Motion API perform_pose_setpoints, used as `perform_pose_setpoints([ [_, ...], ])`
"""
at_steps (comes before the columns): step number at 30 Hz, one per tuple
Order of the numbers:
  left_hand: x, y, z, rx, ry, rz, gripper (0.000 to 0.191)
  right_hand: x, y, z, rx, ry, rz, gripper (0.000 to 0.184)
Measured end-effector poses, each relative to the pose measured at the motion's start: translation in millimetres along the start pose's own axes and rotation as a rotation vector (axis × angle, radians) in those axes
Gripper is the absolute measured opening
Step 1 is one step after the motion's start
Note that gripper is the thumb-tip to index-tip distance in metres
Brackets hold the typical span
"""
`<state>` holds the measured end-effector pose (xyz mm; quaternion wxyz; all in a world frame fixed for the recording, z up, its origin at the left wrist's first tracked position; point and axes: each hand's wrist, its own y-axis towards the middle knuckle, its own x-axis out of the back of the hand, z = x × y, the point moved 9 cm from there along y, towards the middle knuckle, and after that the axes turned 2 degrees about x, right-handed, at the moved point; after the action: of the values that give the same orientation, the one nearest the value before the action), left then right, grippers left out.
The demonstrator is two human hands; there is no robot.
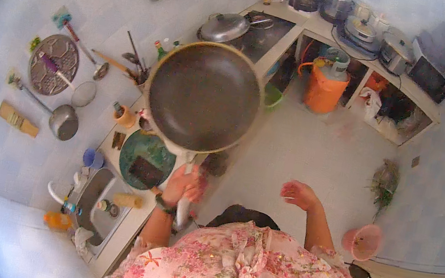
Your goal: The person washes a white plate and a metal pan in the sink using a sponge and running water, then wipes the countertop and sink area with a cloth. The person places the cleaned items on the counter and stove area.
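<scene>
My left hand (181, 185) is wrapped around the pale handle of a large frying pan (205, 98). The pan is raised beside the counter, with its dark inner face turned up to me and nothing in it. Beneath its near edge, a round green chopping board (149, 148) lies on the counter, and a cleaver (148, 173) with a dark blade rests on that board. My right hand (298, 195) hangs over the floor away from the counter, holding nothing, its fingers loosely bent.
To the left is a steel sink (96, 206) with a tap. A lidded wok (224, 27) sits on the hob (274, 36); ladles and a strainer (84, 93) hang on the wall. An orange bucket (325, 88) and a pink bin (362, 242) stand on the floor.
</scene>
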<state>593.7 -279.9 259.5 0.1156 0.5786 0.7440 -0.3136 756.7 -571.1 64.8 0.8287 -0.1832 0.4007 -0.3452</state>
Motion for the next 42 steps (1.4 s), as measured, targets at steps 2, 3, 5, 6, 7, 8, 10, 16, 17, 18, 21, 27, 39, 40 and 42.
perform_pose_setpoints([
  [2,-22.2,66.1,16.1,0.111,0.085,0.09,0.006,-60.0,-11.3,33.8,-0.025,-0.196,0.187,0.035],
  [3,-34.6,101.6,25.2,0.157,0.151,0.141,0.006,-92.3,-14.2,47.3,-0.035,-0.255,0.333,0.037],
  [5,-72.0,166.4,36.8,0.145,0.103,0.34,0.006,-129.0,-5.3,66.4,-0.039,-0.492,0.357,0.042],
  [6,-85.4,198.6,47.6,0.223,0.002,0.354,0.007,-134.7,3.0,79.5,-0.036,-0.5,0.298,0.044],
  [7,-100.5,228.9,57.5,0.304,-0.096,0.374,0.009,-140.0,11.4,92.1,-0.015,-0.497,0.273,0.045],
  [8,-116.2,258.6,57.6,0.252,-0.003,0.419,0.01,-142.0,21.9,105.7,0.007,-0.494,0.246,0.046],
  [10,-146.4,314.6,56.2,0.223,0.062,0.476,0.013,-134.2,45.8,136.0,0.041,-0.309,0.134,0.044],
  [16,-212.3,449.4,42.8,0.238,-0.023,0.554,0.018,-88.3,114.8,251.1,0.285,0.477,-0.014,0.016],
  [17,-221.2,469.6,35.9,0.226,-0.022,0.59,0.018,-87.2,121.8,273.7,0.323,0.615,0.064,0.012],
  [18,-228.1,486.9,31.6,0.229,-0.004,0.605,0.019,-67.0,130.7,280.3,0.281,0.661,-0.15,0.01],
  [21,-247.2,533.2,8.2,0.157,-0.087,0.597,0.03,-47.2,141.2,338.8,0.359,0.401,-0.232,0.014],
  [27,-265.5,623.7,-30.8,0.229,-0.214,0.742,0.055,-5.2,196.5,435.4,0.34,0.208,-0.179,0.016],
  [39,-43.3,651.7,-14.3,0.182,0.079,-0.124,0.041,51.2,421.2,647.8,0.013,0.123,0.289,0.017],
  [40,-28.5,638.6,-9.2,0.177,0.078,-0.219,0.041,43.9,437.4,660.8,-0.013,0.111,0.36,0.017],
  [42,-3.1,605.1,7.0,0.192,0.02,-0.41,0.037,33.6,468.7,679.3,-0.043,0.144,0.411,0.018],
])
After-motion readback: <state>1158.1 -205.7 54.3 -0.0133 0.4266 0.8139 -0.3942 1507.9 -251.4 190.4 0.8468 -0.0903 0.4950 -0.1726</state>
